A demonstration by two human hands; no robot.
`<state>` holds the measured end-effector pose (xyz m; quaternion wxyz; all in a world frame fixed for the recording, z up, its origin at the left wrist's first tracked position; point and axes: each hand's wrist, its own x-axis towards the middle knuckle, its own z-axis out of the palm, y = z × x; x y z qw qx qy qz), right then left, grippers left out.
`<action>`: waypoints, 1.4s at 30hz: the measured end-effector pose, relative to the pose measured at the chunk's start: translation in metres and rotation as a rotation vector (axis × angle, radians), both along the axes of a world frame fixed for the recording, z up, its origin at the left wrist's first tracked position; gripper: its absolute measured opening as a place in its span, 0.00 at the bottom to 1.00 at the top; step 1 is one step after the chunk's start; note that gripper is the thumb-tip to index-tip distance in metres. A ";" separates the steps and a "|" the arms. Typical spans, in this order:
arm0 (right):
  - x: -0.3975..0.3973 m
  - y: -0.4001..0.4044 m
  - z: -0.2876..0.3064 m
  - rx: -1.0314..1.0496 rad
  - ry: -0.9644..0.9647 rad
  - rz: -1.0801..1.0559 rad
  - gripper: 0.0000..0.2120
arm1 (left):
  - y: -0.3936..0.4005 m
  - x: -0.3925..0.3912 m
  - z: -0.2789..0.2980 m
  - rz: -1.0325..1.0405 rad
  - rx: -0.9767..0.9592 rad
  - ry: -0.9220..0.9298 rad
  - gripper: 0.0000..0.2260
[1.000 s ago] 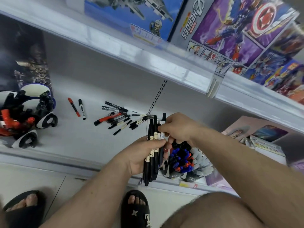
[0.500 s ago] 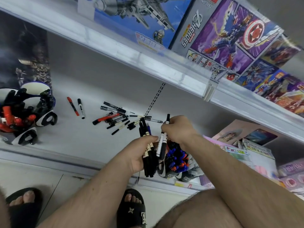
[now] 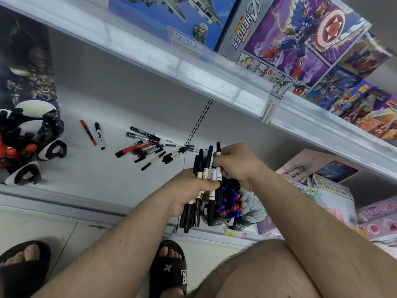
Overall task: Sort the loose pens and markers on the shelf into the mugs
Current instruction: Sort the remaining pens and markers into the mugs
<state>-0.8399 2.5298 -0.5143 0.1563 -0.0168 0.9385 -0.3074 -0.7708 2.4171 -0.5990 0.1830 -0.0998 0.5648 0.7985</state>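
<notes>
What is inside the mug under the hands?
The mug holds pens with blue and orange-red caps. The bundle of black pens in the hands covers part of it, hiding the rest.

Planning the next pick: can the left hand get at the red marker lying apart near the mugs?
Probably not yet: the left hand grips a full bundle of pens. The path over the shelf to the red marker looks unobstructed.

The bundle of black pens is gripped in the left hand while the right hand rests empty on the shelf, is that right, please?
Not quite. The left hand does grip the bundle of black pens, but the right hand is not empty on the shelf: the head view shows it raised beside the bundle, pinching one black marker.
</notes>
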 end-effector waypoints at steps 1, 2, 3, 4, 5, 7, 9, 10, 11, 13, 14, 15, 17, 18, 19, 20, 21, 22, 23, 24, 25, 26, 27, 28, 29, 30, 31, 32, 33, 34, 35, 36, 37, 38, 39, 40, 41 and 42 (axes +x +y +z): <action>-0.001 0.001 -0.001 -0.034 0.016 -0.026 0.04 | 0.000 -0.001 -0.001 0.047 -0.001 -0.004 0.16; -0.002 0.003 -0.001 -0.084 0.033 -0.062 0.05 | -0.001 -0.003 -0.004 0.101 0.007 -0.010 0.15; -0.003 0.006 -0.001 -0.144 0.047 -0.097 0.05 | -0.001 -0.005 -0.005 0.149 0.027 -0.021 0.10; -0.003 0.008 0.000 -0.199 0.047 -0.122 0.05 | -0.002 -0.006 -0.007 0.191 0.037 -0.027 0.07; -0.003 0.010 0.001 -0.235 0.024 -0.127 0.05 | -0.003 -0.007 -0.008 0.221 0.045 -0.031 0.07; 0.001 0.011 0.001 -0.243 -0.071 -0.082 0.06 | -0.001 -0.006 -0.006 0.256 0.081 -0.029 0.09; 0.005 0.009 -0.002 -0.182 -0.151 0.000 0.10 | 0.003 -0.004 -0.002 0.275 0.111 -0.009 0.06; 0.006 0.008 -0.004 -0.146 -0.173 0.035 0.12 | 0.006 -0.004 -0.001 0.274 0.126 0.001 0.03; 0.005 0.007 -0.006 -0.115 -0.185 0.062 0.12 | 0.008 -0.003 0.001 0.268 0.142 0.014 0.03; 0.004 0.008 -0.009 -0.072 -0.194 0.102 0.12 | 0.010 -0.001 0.002 0.266 0.146 0.050 0.08; 0.003 0.010 -0.011 -0.061 -0.196 0.122 0.12 | 0.010 0.000 0.001 0.269 0.142 0.060 0.10; 0.003 0.011 -0.012 -0.060 -0.198 0.139 0.11 | 0.010 -0.001 -0.001 0.273 0.143 0.064 0.10; 0.002 0.014 -0.014 -0.085 -0.204 0.151 0.10 | 0.010 -0.001 -0.001 0.277 0.127 0.066 0.06; 0.002 0.015 -0.015 -0.111 -0.208 0.146 0.09 | 0.010 -0.002 -0.003 0.292 0.108 0.070 0.05; 0.002 0.016 -0.015 -0.146 -0.210 0.129 0.08 | 0.010 -0.002 -0.004 0.313 0.101 0.071 0.04; 0.002 0.016 -0.015 -0.189 -0.208 0.099 0.07 | 0.010 -0.004 -0.005 0.354 0.122 0.056 0.03; 0.002 0.016 -0.015 -0.223 -0.202 0.067 0.07 | 0.009 -0.006 -0.006 0.413 0.171 0.026 0.03; 0.003 0.016 -0.014 -0.223 -0.192 0.052 0.09 | 0.009 -0.008 -0.008 0.484 0.237 -0.016 0.05; 0.005 0.015 -0.014 -0.185 -0.186 0.060 0.12 | 0.008 -0.011 -0.009 0.561 0.302 -0.060 0.07; 0.007 0.013 -0.013 -0.135 -0.186 0.081 0.17 | 0.007 -0.013 -0.011 0.640 0.360 -0.095 0.08; 0.009 0.011 -0.014 -0.099 -0.193 0.105 0.20 | 0.006 -0.015 -0.012 0.711 0.413 -0.121 0.08; 0.012 0.009 -0.016 -0.084 -0.199 0.124 0.23 | 0.007 -0.016 -0.013 0.769 0.457 -0.141 0.08; 0.013 0.007 -0.018 -0.086 -0.191 0.131 0.25 | 0.008 -0.017 -0.013 0.816 0.494 -0.155 0.09; 0.014 0.005 -0.021 -0.103 -0.163 0.125 0.24 | 0.010 -0.018 -0.012 0.852 0.520 -0.164 0.10; 0.015 0.003 -0.022 -0.127 -0.120 0.113 0.21 | 0.012 -0.018 -0.012 0.880 0.541 -0.171 0.11; 0.015 0.002 -0.024 -0.155 -0.072 0.100 0.17 | 0.014 -0.019 -0.011 0.902 0.555 -0.178 0.13; 0.015 0.001 -0.026 -0.182 -0.024 0.088 0.13 | 0.016 -0.020 -0.011 0.918 0.559 -0.183 0.14; 0.015 -0.001 -0.028 -0.194 0.022 0.079 0.09 | 0.017 -0.021 -0.011 0.928 0.555 -0.190 0.14; 0.016 -0.002 -0.030 -0.188 0.069 0.069 0.07 | 0.017 -0.022 -0.012 0.931 0.545 -0.199 0.14; 0.016 -0.003 -0.031 -0.167 0.118 0.055 0.06 | 0.018 -0.024 -0.013 0.919 0.531 -0.209 0.13; 0.015 -0.003 -0.030 -0.145 0.161 0.036 0.05 | 0.019 -0.025 -0.015 0.890 0.511 -0.212 0.13; 0.011 0.001 -0.028 -0.117 0.201 0.018 0.05 | 0.020 -0.026 -0.017 0.846 0.483 -0.209 0.12; 0.005 0.007 -0.024 -0.077 0.248 0.002 0.07 | 0.021 -0.027 -0.020 0.796 0.441 -0.199 0.13; -0.003 0.016 -0.018 -0.026 0.304 -0.017 0.08 | 0.022 -0.029 -0.024 0.752 0.393 -0.189 0.13; -0.011 0.028 -0.012 0.025 0.358 -0.046 0.09 | 0.021 -0.030 -0.029 0.723 0.345 -0.184 0.14; -0.019 0.042 -0.006 0.078 0.403 -0.078 0.10 | 0.020 -0.032 -0.033 0.712 0.305 -0.182 0.15; -0.026 0.056 -0.002 0.140 0.432 -0.101 0.11 | 0.018 -0.033 -0.039 0.710 0.277 -0.185 0.14; -0.031 0.070 0.000 0.209 0.445 -0.117 0.11 | 0.017 -0.035 -0.043 0.707 0.259 -0.192 0.13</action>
